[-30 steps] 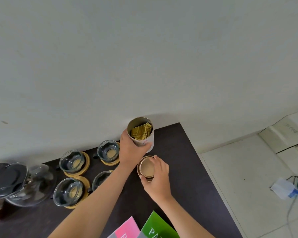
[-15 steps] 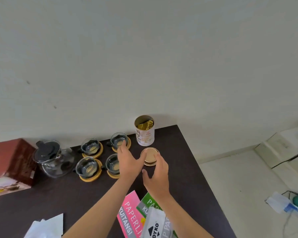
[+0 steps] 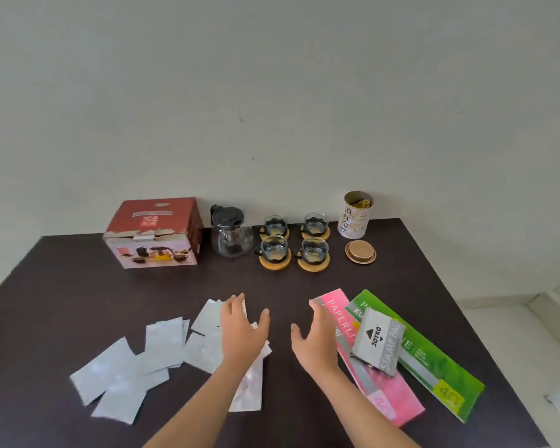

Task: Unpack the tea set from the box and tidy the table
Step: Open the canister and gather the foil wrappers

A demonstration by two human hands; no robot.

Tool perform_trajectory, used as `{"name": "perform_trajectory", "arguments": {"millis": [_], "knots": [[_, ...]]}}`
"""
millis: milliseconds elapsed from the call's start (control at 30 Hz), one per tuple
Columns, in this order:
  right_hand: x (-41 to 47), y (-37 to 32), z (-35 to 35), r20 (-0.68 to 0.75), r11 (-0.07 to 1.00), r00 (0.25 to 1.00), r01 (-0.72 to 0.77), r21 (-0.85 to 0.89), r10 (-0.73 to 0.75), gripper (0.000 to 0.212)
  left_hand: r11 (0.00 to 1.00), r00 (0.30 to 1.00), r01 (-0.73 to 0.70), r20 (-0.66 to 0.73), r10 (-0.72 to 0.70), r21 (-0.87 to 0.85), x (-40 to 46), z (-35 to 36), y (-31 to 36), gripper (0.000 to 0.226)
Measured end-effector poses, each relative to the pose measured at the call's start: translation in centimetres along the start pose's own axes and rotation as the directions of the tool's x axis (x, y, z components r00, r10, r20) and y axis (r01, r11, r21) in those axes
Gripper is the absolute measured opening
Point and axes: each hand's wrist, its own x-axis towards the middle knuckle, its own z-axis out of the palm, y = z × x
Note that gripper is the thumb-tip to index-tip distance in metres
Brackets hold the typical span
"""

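Hands, left point(image 3: 242, 334) and right point(image 3: 314, 337), fingers released, hover between silver packets point(image 3: 162, 342) and pink pad point(image 3: 366, 357).

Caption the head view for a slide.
Open hands, left and right, over scattered papers; teapot, cups and box behind.

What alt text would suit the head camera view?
Two open bare hands, left and right, hover over a dark brown table strewn with silvery paper sheets; a glass teapot and red cardboard box stand behind.
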Motion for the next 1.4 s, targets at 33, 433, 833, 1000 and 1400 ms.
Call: {"name": "perform_trajectory", "arguments": {"millis": [33, 433, 833, 1000, 1400], "knots": [[-1.7, -0.6, 1.4, 0.041, 1.000, 0.999, -0.014, -0.023, 0.015, 0.062, 0.999, 0.999, 0.034, -0.023, -0.033, 0.019, -0.7, -1.9, -2.0, 0.064], [-12.9, -2.0, 11.6, 0.192, 0.939, 0.970, -0.081, -0.335, 0.152, 0.091, 0.863, 0.927, 0.375, -0.126, -0.353, 0.338, -6.8, -16.3, -19.5, 0.087], [-8.8, -3.1, 14.7, 0.329, 0.904, 0.939, 0.057, -0.424, 0.095, 0.093, 0.804, 0.900, 0.383, 0.011, -0.435, 0.454, -3.0, -15.5, -22.9, 0.079], [-7.3, -5.2, 17.6, 0.403, 0.913, 0.915, 0.158, -0.376, 0.007, 0.089, 0.828, 0.926, 0.313, 0.045, -0.376, 0.466, -0.6, -12.1, -20.7, 0.075], [3.2, -7.0, 18.0, 0.305, 0.949, 0.947, -0.001, -0.315, 0.102, 0.088, 0.958, 0.991, 0.128, -0.012, -0.130, 0.256, 1.4, -12.2, -21.9, 0.103]]}}
